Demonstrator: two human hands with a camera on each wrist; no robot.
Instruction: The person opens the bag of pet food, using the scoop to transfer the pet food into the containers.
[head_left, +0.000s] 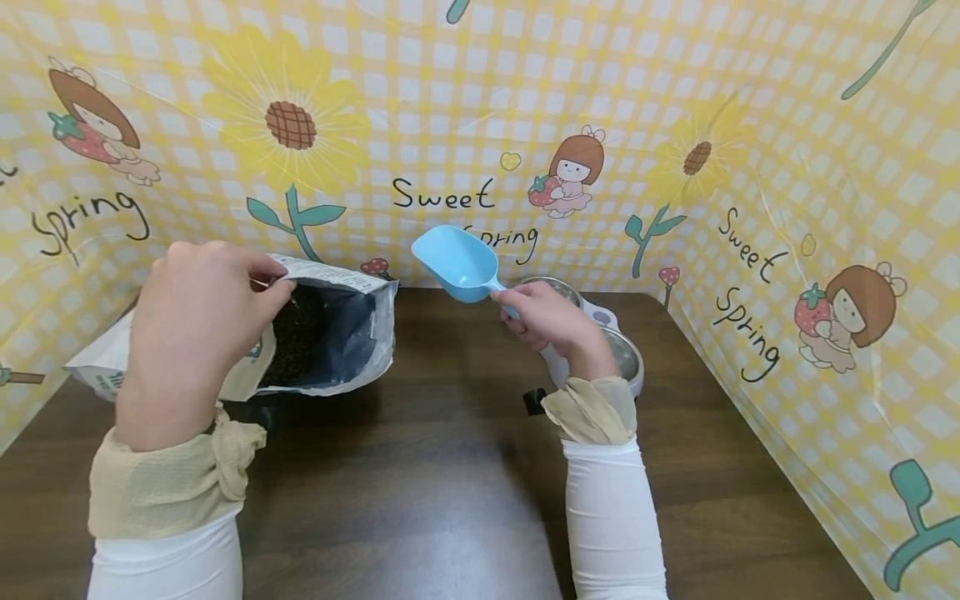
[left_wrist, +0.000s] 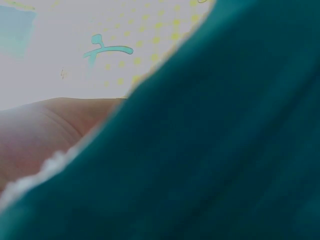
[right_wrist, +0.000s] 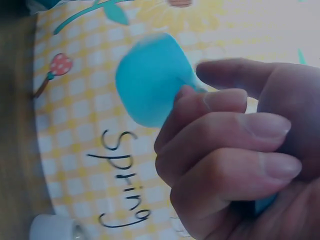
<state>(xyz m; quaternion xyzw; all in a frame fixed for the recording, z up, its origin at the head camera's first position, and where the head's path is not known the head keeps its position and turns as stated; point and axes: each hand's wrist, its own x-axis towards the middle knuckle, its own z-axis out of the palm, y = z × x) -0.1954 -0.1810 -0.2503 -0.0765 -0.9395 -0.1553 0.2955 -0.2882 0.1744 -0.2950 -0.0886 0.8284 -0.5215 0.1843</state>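
Observation:
My left hand (head_left: 198, 325) pinches the upper rim of an open foil-lined bag (head_left: 375, 325) between thumb and fingertips. The bag lies on its side with its mouth facing right, and dark brown grains (head_left: 296, 342) show inside. In my right hand (head_left: 551, 321) is a light blue scoop (head_left: 459, 260), its handle gripped by curled fingers. The scoop's bowl points left, above the table, and nothing shows in it. The right wrist view has the same scoop (right_wrist: 150, 82) beyond the curled fingers (right_wrist: 225, 140). Dark teal cloth (left_wrist: 210, 150) fills most of the left wrist view.
A white double-bowl stand (head_left: 600, 317) with steel bowls (head_left: 622, 354) is on the right, partly hidden behind my right hand and wrist. Under everything is a dark wooden table (head_left: 420, 483). A yellow checked cloth (head_left: 450, 108) with printed flowers and figures closes off the back and sides.

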